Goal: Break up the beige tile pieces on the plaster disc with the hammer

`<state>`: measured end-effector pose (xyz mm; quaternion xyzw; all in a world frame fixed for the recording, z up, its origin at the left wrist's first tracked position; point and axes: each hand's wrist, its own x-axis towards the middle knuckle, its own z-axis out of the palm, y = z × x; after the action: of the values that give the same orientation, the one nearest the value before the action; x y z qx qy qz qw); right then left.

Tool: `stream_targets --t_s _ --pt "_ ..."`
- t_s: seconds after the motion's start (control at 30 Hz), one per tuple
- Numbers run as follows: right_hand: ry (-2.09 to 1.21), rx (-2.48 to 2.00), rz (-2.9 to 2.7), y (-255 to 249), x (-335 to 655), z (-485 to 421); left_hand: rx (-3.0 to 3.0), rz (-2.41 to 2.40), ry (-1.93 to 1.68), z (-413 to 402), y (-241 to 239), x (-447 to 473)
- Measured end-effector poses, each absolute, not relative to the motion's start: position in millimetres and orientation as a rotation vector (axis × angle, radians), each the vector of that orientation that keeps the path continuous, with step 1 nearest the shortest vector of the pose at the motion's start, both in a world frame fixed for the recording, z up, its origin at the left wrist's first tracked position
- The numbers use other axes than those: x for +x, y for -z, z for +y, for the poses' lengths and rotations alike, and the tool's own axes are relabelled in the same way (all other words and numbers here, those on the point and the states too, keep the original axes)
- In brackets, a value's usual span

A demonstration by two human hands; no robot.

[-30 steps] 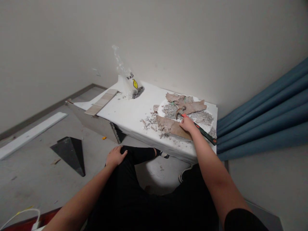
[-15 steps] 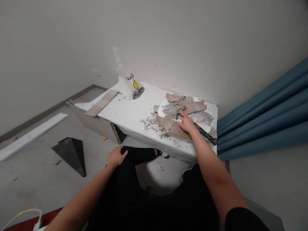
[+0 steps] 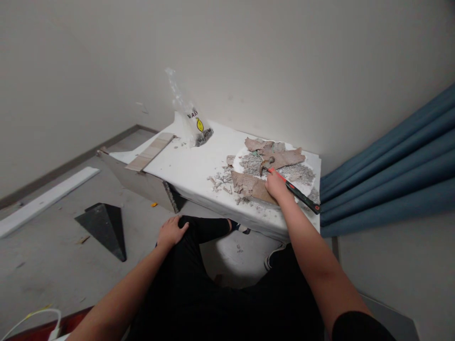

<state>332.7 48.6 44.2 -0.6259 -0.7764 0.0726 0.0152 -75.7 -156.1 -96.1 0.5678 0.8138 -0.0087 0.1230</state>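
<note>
My right hand (image 3: 276,185) reaches onto the white board (image 3: 192,166) and its fingers curl at the red neck of a hammer (image 3: 296,192). The hammer's metal head (image 3: 266,163) lies in grey rubble (image 3: 254,163), and its black grip points toward the board's right corner. Broken brown tile pieces (image 3: 254,185) lie under and beside that hand, with more (image 3: 280,156) behind the hammer. My left hand (image 3: 171,231) rests flat on my left knee, on black trousers, with its fingers spread and holding nothing.
A clear plastic bag (image 3: 192,125) with rubble stands at the board's back by the wall. A tan strip (image 3: 149,151) lies on the board's left end. A dark wedge (image 3: 104,225) and a white plank (image 3: 42,199) lie on the floor at left. Blue curtain (image 3: 391,166) hangs at right.
My right hand has drawn slightly left and closed more tightly at the hammer's neck. The hammer, the rubble and my left hand have stayed in place.
</note>
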Motion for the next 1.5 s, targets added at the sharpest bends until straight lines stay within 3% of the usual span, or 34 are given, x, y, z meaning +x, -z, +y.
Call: stream_targets --t_s 0.53,1.5 --pt "-0.213 -2.127 -2.307 -45 319 42 1.63 2.381 0.033 -156 95 -76" --pt "-0.104 -1.815 -2.249 -55 337 40 1.634 2.387 0.009 -156 102 -79"
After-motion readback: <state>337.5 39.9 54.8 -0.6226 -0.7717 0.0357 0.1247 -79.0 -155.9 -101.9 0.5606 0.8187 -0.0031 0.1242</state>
